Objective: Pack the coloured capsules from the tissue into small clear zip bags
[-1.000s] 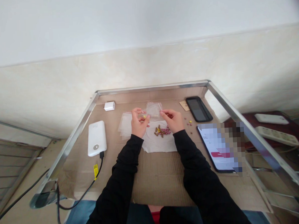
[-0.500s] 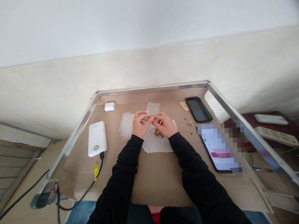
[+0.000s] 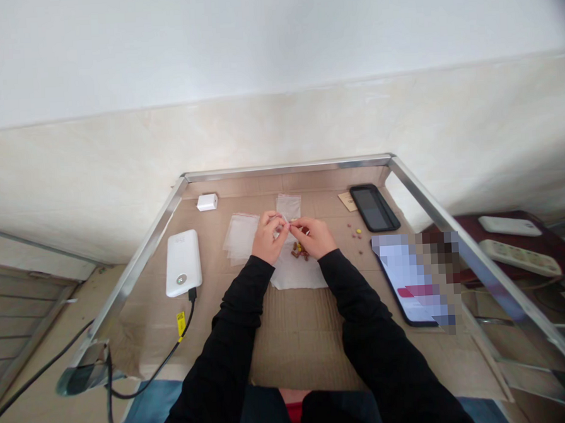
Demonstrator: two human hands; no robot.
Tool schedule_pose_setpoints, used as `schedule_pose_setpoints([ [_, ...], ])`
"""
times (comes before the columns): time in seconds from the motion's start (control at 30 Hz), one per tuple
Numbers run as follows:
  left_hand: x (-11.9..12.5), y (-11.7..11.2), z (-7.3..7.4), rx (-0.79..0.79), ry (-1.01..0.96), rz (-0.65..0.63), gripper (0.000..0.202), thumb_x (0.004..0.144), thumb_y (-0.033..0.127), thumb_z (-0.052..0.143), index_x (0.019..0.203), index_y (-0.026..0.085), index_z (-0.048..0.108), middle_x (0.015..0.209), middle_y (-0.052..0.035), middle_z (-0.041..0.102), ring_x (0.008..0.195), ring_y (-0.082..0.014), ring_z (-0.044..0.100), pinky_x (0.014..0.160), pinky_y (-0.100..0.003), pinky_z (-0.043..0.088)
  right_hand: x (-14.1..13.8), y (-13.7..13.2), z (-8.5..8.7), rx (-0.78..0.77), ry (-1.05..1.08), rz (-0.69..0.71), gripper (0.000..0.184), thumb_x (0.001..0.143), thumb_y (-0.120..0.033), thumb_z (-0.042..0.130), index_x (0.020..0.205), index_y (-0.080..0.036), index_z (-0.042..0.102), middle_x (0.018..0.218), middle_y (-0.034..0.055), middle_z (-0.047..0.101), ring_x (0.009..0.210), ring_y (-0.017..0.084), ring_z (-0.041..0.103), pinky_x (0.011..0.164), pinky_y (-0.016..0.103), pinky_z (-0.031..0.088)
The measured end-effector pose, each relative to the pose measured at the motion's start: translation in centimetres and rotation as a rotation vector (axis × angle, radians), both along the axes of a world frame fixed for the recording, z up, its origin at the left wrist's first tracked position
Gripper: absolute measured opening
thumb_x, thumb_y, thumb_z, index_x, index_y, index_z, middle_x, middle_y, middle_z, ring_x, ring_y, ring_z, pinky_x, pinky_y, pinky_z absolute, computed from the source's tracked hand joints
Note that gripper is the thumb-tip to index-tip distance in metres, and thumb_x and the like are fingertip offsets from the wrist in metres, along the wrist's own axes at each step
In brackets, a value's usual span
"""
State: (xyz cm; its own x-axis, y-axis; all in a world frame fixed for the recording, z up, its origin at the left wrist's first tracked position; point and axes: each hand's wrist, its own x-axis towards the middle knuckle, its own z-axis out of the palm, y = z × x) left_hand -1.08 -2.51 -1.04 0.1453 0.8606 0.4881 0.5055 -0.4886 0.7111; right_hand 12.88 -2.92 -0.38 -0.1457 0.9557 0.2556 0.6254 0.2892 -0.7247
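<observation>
Clear bag: lies just beyond the meeting fingertips, near the middle of the cardboard surface; its lower end is hidden by the hands
Bag handling: probably very light, limp and slippery, its layers apt to cling; best pinched at the rim, one side in each hand
Pills: brown, yellow and reddish, heaped on a white sheet, partly behind the right hand
Pill handling: likely light, hard and prone to roll; best taken singly between thumb and forefinger
Left hand: fingers curled towards the thumb, tips meeting those of the right; whether they grip film or anything else cannot be told
Right hand: thumb and forefinger drawn together, palm down beside the pills; contents of the pinch hidden
Black sleeves: forearms converging from either side, wrists low over the sheet
</observation>
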Motion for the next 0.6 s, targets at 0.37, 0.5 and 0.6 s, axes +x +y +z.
schedule_pose_setpoints([
  [0.37, 0.4, -0.2, 0.1, 0.068, 0.050, 0.105, 0.010, 0.071, 0.013, 0.049, 0.062, 0.015, 0.047, 0.086, -0.0027, 0.046, 0.062, -0.0072, 0.046, 0.060, -0.022, 0.041, -0.3, -0.3, 0.6, 0.094, -0.092, -0.316, 0.022, 0.073, -0.030, 0.045, 0.068, -0.019, 0.064, 0.067, 0.0024, 0.064, 0.054, 0.012, 0.052, 0.054, 0.024, 0.035],
  [0.5, 0.4, -0.3, 0.3, 0.053, 0.009, 0.146, 0.010, 0.073, 0.019, 0.050, 0.064, 0.016, 0.051, 0.082, -0.0030, 0.047, 0.067, -0.0093, 0.048, 0.058, -0.020, 0.041, 0.3, 0.0, 0.5, 0.097, 0.042, -0.356, 0.022, 0.072, -0.030, 0.045, 0.066, -0.018, 0.063, 0.060, 0.0017, 0.061, 0.053, 0.013, 0.052, 0.056, 0.024, 0.037],
  [0.6, 0.3, 0.0, 0.3, -0.035, -0.079, 0.122, 0.011, 0.073, 0.027, 0.053, 0.074, 0.017, 0.057, 0.084, -0.0035, 0.051, 0.068, -0.0098, 0.050, 0.055, -0.020, 0.042, 0.5, 0.3, 0.4, 0.018, 0.245, -0.272, 0.023, 0.071, -0.032, 0.046, 0.068, -0.016, 0.063, 0.058, 0.0017, 0.060, 0.051, 0.011, 0.051, 0.052, 0.023, 0.039],
])
